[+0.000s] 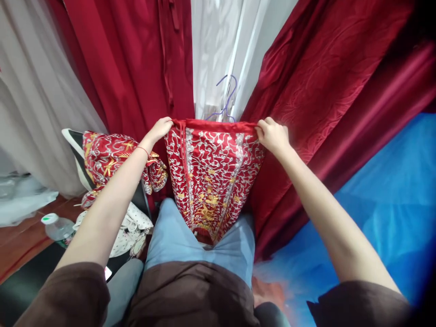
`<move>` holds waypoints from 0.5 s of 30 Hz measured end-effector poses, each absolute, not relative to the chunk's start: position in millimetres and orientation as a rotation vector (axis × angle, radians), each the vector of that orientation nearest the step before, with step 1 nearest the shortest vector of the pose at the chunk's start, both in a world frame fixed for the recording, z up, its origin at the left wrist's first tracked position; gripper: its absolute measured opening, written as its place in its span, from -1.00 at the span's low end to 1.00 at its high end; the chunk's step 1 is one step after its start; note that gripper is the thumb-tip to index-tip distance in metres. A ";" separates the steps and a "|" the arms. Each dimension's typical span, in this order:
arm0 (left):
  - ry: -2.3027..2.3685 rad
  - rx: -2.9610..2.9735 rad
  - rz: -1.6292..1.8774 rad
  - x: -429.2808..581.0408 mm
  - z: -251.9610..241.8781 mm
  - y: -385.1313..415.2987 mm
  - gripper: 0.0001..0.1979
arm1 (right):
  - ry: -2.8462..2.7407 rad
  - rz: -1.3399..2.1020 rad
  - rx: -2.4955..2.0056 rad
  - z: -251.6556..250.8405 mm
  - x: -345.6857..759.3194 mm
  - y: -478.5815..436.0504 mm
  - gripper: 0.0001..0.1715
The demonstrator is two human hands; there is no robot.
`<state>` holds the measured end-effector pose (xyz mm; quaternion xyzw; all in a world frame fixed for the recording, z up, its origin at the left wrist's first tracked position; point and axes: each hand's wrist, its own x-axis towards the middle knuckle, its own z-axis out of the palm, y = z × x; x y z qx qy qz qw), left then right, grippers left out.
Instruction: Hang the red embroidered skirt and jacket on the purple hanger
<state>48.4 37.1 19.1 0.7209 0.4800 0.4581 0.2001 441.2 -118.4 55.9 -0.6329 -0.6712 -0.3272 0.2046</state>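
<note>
Two hands on the go here, both pinching fabric: the left hand point(161, 129) has its fingers closed on the left end of a red waistband, and the right hand point(273, 135) is clamped on the other end. One garment between them, a red embroidered piece point(213, 170) with silver squiggles and gold motifs, smack in the centre of the frame. Waistband's up top running left to right, pulled pretty straight; the long axis goes top to bottom, with the far end down between the knees.

Just above the waistband there's one purple hanger point(235, 88), hook up; can't tell if it's attached. One thin red bracelet point(142, 149) on the left wrist.

Further out, left of centre, one more red-and-silver embroidered cloth point(109, 152) lies bunched up. Below it, one spotted white cloth point(131, 231), then one clear bottle point(57, 228) with a white-and-green cap, lower left. Red drapes point(132, 59) hang both sides up top, and blue fabric point(384, 200) fills the right.
</note>
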 end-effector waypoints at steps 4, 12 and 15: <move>1.219 2.142 1.298 49.7 9.6 24.0 -0.83 | -1.868 -0.954 -1.759 48.7 425.1 -114.0 -0.59; 1.509 1.605 1.902 101.8 -34.4 -26.6 -0.84 | -1.940 -0.415 -1.705 -14.9 310.7 -99.6 -0.65; 1.174 1.618 1.663 121.4 -54.2 -27.8 -0.74 | -1.864 0.039 -1.579 -52.3 260.7 -76.4 -0.60</move>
